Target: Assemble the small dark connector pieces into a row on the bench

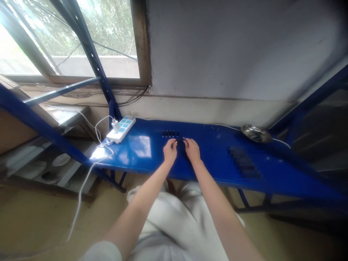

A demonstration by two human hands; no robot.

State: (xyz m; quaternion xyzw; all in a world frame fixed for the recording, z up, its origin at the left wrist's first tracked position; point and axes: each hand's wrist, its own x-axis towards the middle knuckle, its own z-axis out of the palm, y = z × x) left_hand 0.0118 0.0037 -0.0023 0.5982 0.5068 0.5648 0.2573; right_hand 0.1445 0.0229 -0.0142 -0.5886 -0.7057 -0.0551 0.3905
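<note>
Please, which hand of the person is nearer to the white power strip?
The left hand. It is right of the white power strip and closer to the table's front edge; the right hand is farther right, beyond the left one.

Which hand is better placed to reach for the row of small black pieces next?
Probably the left hand: it sits nearer the row of small black pieces, while the right hand is farther right. Both seem to be holding a small dark item between them.
</note>
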